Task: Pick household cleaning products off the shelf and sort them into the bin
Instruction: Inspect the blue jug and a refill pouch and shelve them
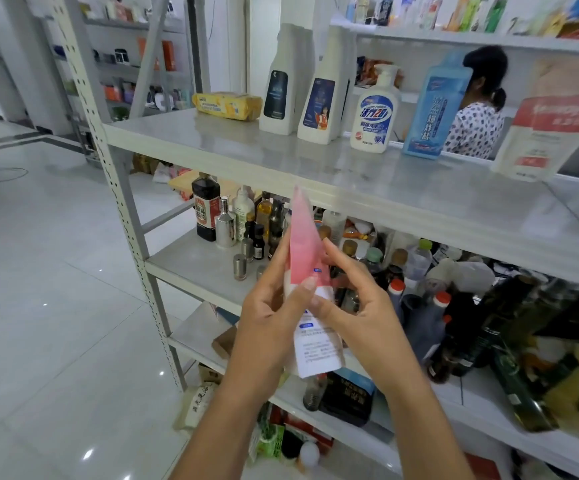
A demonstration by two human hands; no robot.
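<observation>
The grey metal shelving unit (281,157) fills the right side of the view, and its boards carry the goods. On its upper board, in a row near the back edge, stand a white-and-red pouch (544,133) at the right end, then a tall blue bottle (433,109), a white pump bottle (374,112) with a blue label, two tall white bottles (322,98) with dark labels, and a yellow wrapped pack (227,105) lying flat at the left end. The board below is crowded with dark sauce bottles (206,206), oil bottles and small shakers. Behind the unit stands a person in a patterned shirt (475,126). In front of the unit, at the height of that lower board, a pink-and-white pouch (303,244) is held nearly upright, long axis vertical, its narrow pink end up and leaning slightly left, its white printed end down. The left hand (267,317) grasps it with the thumb across the front; the right hand (357,313) pinches its right edge.
</observation>
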